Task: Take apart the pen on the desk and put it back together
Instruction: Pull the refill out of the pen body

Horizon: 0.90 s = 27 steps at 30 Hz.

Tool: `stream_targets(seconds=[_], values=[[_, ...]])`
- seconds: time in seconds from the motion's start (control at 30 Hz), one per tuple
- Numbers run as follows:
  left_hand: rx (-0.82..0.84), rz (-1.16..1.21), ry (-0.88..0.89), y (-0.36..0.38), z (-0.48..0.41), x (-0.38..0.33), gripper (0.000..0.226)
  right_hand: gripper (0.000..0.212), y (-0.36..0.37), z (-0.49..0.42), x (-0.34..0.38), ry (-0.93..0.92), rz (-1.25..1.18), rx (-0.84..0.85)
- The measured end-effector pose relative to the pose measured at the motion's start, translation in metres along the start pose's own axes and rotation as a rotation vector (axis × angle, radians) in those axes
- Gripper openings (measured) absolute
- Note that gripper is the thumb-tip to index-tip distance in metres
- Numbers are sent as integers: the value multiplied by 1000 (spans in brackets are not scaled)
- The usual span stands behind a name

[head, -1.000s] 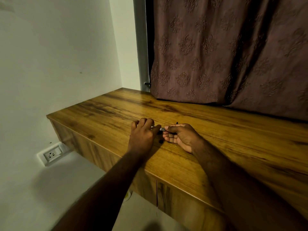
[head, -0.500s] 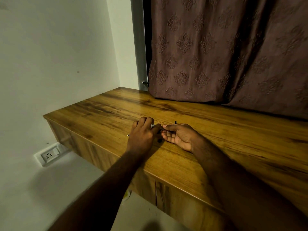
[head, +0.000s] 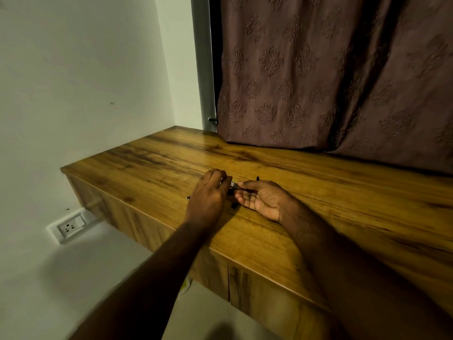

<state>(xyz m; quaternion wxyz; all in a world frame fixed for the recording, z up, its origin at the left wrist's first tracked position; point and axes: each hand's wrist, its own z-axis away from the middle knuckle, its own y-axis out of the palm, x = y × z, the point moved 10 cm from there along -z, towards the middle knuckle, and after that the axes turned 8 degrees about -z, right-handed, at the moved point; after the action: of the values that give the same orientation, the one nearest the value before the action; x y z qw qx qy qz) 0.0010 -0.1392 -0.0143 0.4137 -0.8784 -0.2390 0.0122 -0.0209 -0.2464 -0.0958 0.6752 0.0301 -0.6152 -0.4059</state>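
Note:
A thin dark pen (head: 234, 184) is held between both hands just above the wooden desk (head: 318, 192). My left hand (head: 208, 195) covers its left part, fingers curled over it; a small tip (head: 188, 197) pokes out left of that hand. My right hand (head: 262, 197) lies palm up, thumb and forefinger pinching the pen's right end. A small dark piece (head: 234, 205) lies on the desk between the hands, and another dark bit (head: 257, 178) sticks up behind my right hand. Most of the pen is hidden by my fingers.
A brown patterned curtain (head: 331, 77) hangs behind the desk, touching its back edge. A white wall (head: 73, 82) borders the desk's left end, with a power socket (head: 69, 227) low down. Cabinet doors (head: 257, 290) sit under the front edge.
The hands stay together on the pen with only small finger shifts. The camera has tilted slightly, moving the scene a little up and left.

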Motion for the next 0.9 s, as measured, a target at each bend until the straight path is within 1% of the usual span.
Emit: stream_targets(seconds=[0.23,0.43,0.63,0.7,0.77,0.83,0.9], values=[[-14,42,-15,0,1,0,47,6,1,1,0,4,-11,2],[29,94,6,8,1,-1,48,9,0,1,1,-10,-26,7],[-40,182,-14,-3,3,-1,54,11,0,1,2,-17,-46,22],[-81,216,-76,-1,6,7,49,11,1,2,2,-26,-45,19],[-100,271,-199,2,9,22,52,10,-1,1,4,-42,-44,1],[-68,345,-330,8,12,35,57,10,-3,0,6,-60,-50,-18],[-35,406,-405,13,15,42,57,9,-5,-2,8,-71,-58,-31]])
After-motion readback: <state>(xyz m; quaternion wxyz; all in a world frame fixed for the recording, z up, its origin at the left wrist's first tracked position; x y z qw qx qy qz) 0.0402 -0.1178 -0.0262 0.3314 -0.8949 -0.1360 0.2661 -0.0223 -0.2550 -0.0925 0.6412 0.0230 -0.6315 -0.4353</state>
